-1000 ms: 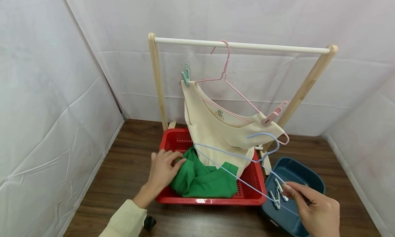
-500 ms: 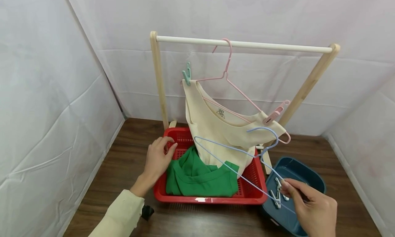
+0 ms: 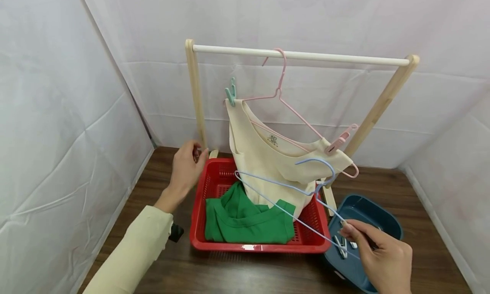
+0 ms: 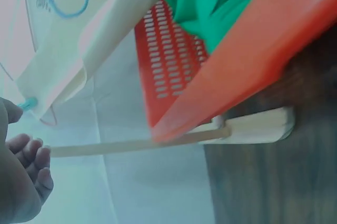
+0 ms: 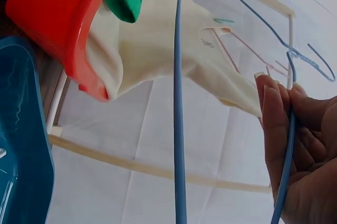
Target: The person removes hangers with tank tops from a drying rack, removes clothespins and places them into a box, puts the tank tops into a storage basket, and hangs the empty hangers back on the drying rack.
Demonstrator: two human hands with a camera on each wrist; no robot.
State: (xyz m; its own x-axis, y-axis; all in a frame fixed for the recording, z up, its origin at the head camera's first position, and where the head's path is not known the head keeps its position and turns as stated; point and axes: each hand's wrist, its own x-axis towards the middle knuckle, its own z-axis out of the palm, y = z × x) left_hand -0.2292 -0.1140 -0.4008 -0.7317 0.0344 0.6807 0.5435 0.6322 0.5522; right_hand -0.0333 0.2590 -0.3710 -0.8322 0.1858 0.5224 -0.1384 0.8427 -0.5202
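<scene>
My right hand (image 3: 383, 253) pinches a blue clothes hanger (image 3: 277, 184) by one sloping arm, its hook up and its far end over the red basket. My left hand (image 3: 185, 166) holds nothing, fingers loosely bent, at the basket's back left corner near the rack post. A folded green garment (image 3: 250, 221) lies in the red basket (image 3: 256, 248). Behind it a cream sleeveless top (image 3: 268, 158) hangs on a pink hanger (image 3: 283, 72), with its lower part in the basket. A green clothespin (image 3: 231, 92) and a pink clothespin (image 3: 340, 140) clip its shoulders.
The pink hanger hooks over the white rail (image 3: 325, 56) of a wooden rack, whose right post (image 3: 383, 102) leans outward. A dark blue bin (image 3: 386, 217) with several pale clothespins (image 3: 340, 246) stands right of the basket. White cloth walls (image 3: 95, 158) enclose the wooden floor (image 3: 160, 158).
My left hand has let go of the green garment and moved up and left past the basket's rim. The right hand has shifted slightly left with the blue hanger.
</scene>
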